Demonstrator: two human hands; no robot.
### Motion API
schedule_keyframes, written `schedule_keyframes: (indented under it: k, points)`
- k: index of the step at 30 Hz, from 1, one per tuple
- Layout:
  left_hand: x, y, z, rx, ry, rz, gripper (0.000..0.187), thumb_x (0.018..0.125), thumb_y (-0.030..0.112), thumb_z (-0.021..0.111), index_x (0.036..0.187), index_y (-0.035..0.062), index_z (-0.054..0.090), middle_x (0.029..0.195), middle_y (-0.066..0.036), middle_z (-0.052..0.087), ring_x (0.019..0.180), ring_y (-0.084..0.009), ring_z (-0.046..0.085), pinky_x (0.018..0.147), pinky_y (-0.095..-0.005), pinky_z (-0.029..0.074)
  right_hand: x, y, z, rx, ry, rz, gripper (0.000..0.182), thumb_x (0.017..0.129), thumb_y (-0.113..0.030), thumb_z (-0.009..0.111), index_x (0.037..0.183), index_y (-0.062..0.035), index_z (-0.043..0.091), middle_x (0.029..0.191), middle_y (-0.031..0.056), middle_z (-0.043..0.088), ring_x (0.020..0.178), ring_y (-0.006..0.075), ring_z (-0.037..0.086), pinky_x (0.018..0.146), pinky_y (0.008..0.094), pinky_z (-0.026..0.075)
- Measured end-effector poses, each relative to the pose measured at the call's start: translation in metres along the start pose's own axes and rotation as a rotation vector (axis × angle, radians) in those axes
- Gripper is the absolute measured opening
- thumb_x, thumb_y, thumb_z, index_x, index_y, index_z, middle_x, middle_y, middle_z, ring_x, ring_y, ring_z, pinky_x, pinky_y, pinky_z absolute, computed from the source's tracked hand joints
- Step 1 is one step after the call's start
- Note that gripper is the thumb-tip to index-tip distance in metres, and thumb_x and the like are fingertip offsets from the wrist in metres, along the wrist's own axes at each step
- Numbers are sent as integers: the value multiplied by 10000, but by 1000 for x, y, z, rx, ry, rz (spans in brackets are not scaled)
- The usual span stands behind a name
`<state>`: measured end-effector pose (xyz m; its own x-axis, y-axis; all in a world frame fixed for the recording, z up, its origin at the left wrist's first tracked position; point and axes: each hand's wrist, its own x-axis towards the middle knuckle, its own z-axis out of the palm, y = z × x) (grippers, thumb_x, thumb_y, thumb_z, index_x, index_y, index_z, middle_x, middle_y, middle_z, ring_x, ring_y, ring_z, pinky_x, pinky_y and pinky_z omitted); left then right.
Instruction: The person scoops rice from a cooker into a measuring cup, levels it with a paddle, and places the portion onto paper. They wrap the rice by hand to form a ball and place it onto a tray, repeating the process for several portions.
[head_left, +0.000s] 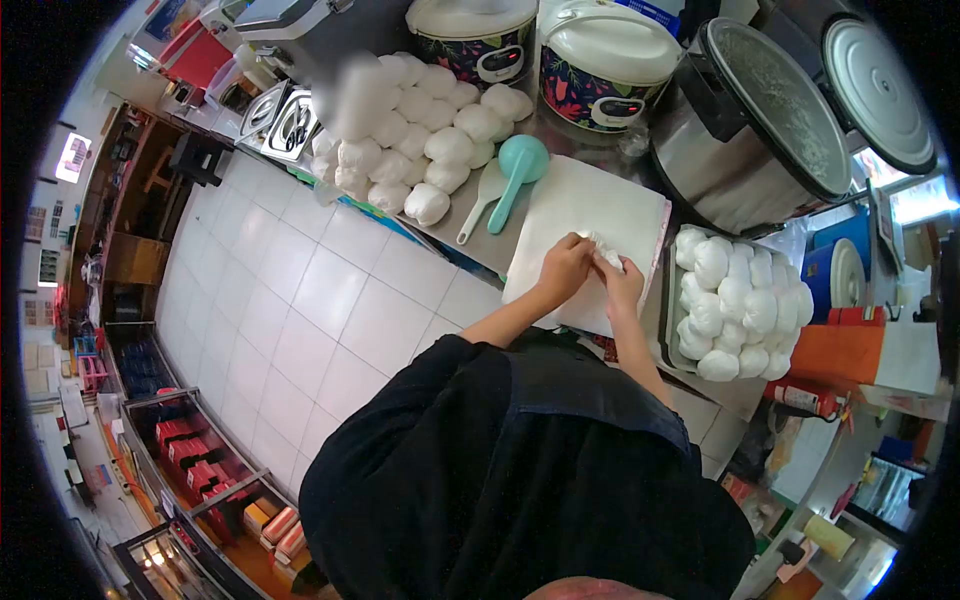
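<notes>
Over a stack of white paper sheets [550,215], both hands meet at a small crumpled white wrapped bundle [603,251]. My left hand [566,264] has its fingers closed on the bundle's left side. My right hand [622,281] pinches its right edge. What the bundle contains is hidden. Left of the sheets lie a turquoise ladle [521,167] and a white paddle [484,203]. Many similar round white bundles [448,146] are piled beyond them. More of these white bundles [735,297] fill a metal tray [672,335] on the right.
Two flower-patterned cookers [600,100] with white lids stand at the back. A large steel pot [720,160] sits open at back right, its lid [880,95] tilted up. Metal containers [292,125] stand at the far left. Tiled floor [300,270] lies left of the counter.
</notes>
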<state>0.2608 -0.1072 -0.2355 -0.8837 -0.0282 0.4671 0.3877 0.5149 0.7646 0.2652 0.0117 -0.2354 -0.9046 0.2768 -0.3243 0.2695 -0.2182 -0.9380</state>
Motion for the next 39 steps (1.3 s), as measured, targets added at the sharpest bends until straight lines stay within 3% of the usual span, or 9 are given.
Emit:
schedule_keyframes:
  k: [5, 8, 13, 19, 25, 28, 30, 34, 39]
  points:
    - [-4, 5, -5, 102, -66, 194, 337, 691, 2, 561, 1028, 16, 572, 840, -145, 595, 663, -300, 590, 583, -365, 481, -15, -28, -4, -661, -199, -405, 243, 674, 9, 575, 914, 31, 606, 753, 130, 629, 614, 182, 597, 587, 262, 455]
    - [17, 6, -10, 122, -301, -76, 402, 696, 47, 548, 1098, 29, 549, 762, -144, 610, 611, -302, 582, 587, -398, 447, -2, -21, -1, -724, -183, -661, 216, 682, -3, 548, 886, 23, 614, 721, 157, 616, 602, 209, 600, 583, 278, 457]
    - [42, 17, -27, 404, -441, -102, 416, 663, 83, 588, 1077, 104, 566, 873, -113, 613, 733, -223, 589, 649, -361, 369, 36, -38, 7, -866, -331, -409, 168, 662, -58, 644, 825, -19, 630, 670, 100, 612, 560, 157, 579, 526, 269, 441]
    - [5, -18, -15, 364, -433, 419, 637, 666, 63, 562, 1268, 23, 358, 1297, -178, 361, 1219, -327, 325, 947, -406, 332, 78, -17, 5, -860, -310, -197, 190, 650, -129, 693, 706, -19, 549, 587, 75, 539, 530, 177, 513, 543, 285, 438]
    - [18, -9, -15, 205, -422, 259, 622, 702, 127, 578, 1247, -53, 339, 1281, -190, 370, 1213, -327, 339, 998, -396, 290, 37, -23, -26, -799, -395, -358, 252, 802, -225, 560, 984, -50, 560, 975, 135, 584, 896, 249, 563, 767, 346, 445]
    - [20, -28, -11, 207, -294, 200, 579, 699, 141, 634, 1201, -12, 391, 1224, -201, 424, 1083, -327, 464, 926, -369, 374, 20, -4, -28, -1470, -315, -865, 449, 852, -309, 459, 1255, -116, 415, 1341, 130, 336, 1248, 277, 302, 975, 454, 285]
    - [35, -10, -41, -291, -230, -582, 474, 750, 170, 643, 1149, 31, 427, 1137, -169, 493, 938, -257, 544, 817, -329, 445, 30, -10, -24, -1587, -407, -700, 588, 856, -384, 411, 1369, -169, 220, 1441, 84, 112, 1333, 258, 62, 1036, 502, 128]
    - [-26, -31, -92, -879, 242, -833, 431, 827, 256, 585, 1164, 41, 422, 1046, -112, 527, 933, -211, 549, 794, -355, 474, 26, -51, 7, -1662, -436, -395, 539, 809, -274, 529, 1298, -141, 345, 1375, 134, 249, 1276, 302, 225, 993, 491, 244]
    - [-78, -32, -176, -801, 601, -921, 514, 878, 404, 451, 1149, -31, 428, 1061, -143, 526, 933, -232, 556, 788, -376, 478, -10, -32, 145, -1146, -568, -793, 371, 742, -160, 572, 1106, -117, 517, 1166, 127, 422, 987, 330, 474, 760, 419, 452]
